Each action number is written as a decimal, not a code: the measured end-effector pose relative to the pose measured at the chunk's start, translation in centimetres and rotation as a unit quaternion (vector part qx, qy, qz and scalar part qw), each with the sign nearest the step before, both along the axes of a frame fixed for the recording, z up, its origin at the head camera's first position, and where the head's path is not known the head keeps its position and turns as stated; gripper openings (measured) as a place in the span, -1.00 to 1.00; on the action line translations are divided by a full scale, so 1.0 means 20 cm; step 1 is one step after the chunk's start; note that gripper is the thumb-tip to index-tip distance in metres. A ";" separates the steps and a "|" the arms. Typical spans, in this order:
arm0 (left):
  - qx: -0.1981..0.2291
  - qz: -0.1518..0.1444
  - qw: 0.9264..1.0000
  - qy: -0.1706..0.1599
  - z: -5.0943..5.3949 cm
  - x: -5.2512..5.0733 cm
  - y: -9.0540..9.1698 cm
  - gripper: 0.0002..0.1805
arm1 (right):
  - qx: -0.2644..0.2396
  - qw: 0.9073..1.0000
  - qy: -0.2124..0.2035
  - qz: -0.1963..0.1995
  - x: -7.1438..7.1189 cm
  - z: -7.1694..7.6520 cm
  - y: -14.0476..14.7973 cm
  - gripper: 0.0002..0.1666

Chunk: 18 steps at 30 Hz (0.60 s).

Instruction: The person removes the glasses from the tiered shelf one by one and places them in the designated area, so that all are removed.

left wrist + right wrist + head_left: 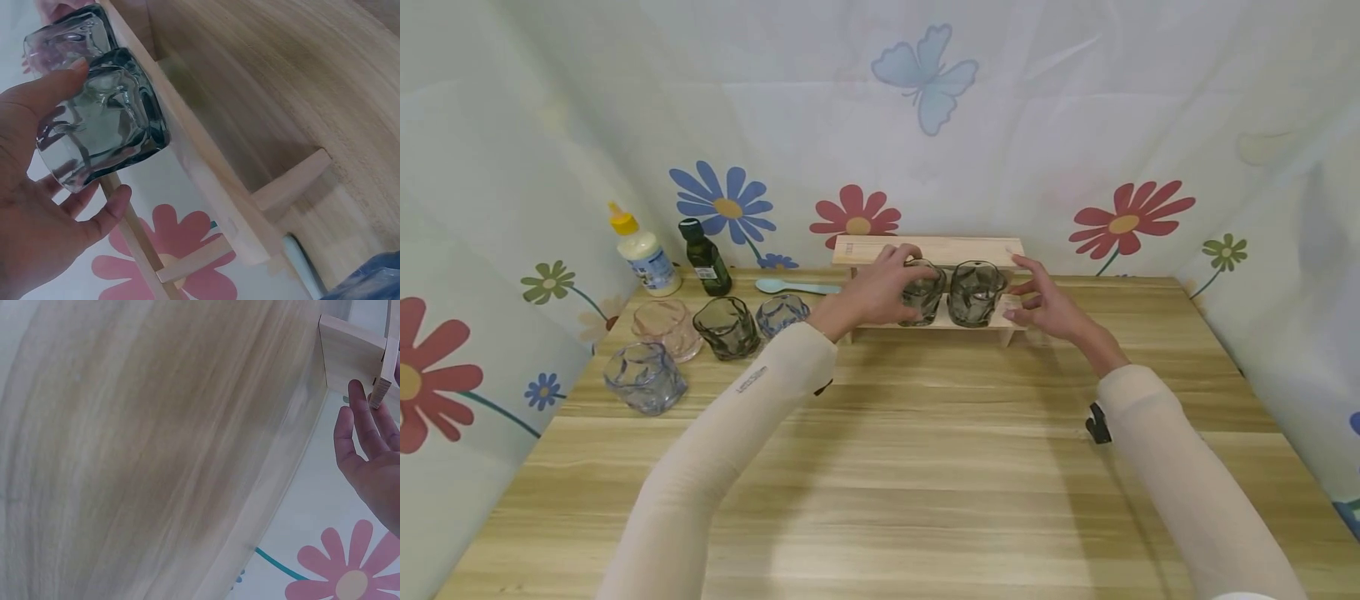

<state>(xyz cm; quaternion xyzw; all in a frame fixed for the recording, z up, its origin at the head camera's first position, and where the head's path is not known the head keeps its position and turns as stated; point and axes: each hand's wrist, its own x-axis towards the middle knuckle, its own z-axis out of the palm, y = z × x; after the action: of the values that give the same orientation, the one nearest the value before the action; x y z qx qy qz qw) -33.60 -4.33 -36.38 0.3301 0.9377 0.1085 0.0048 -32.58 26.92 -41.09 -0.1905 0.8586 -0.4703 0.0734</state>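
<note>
Two dark grey glass tumblers stand side by side on the lower step of a small wooden rack (928, 250) at the back of the table. Around the left tumbler (928, 302) curl the thumb and fingers of my left hand (880, 287). In the left wrist view, the thumb lies on that tumbler's glass (103, 122). The right tumbler (974, 296) sits close beside it, between my two hands. My right hand (1051, 308) is at the rack's right end, fingers spread and loosely bent; in the right wrist view, fingertips are at the shelf's end (381, 390).
At the left stand a clear pinkish tumbler (666, 329), a dark tumbler (727, 329) and two bluish tumblers (646, 379). Behind them are a white bottle with yellow cap (651, 260) and a dark green bottle (706, 260). A light blue spoon (793, 287) lies left of the rack.
</note>
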 end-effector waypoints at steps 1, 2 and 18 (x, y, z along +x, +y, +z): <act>-0.003 -0.001 1.000 0.000 0.00 0.00 0.01 -0.27 | 0.001 1.000 -0.001 0.000 0.00 0.00 0.00 0.06; -0.005 -0.002 1.000 -0.001 0.00 0.00 0.01 -0.27 | 0.001 1.000 -0.003 0.000 0.00 0.00 0.00 0.07; -0.010 -0.009 1.000 -0.018 0.04 -0.01 0.05 -0.12 | 0.008 1.000 -0.011 -0.007 0.00 0.00 0.00 0.07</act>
<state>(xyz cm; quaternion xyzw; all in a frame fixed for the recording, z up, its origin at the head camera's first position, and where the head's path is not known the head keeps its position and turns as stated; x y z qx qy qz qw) -33.75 -3.24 -35.58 0.3366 0.9354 0.1053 0.0259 -32.66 26.94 -41.10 -0.1783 0.8628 -0.4660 0.0814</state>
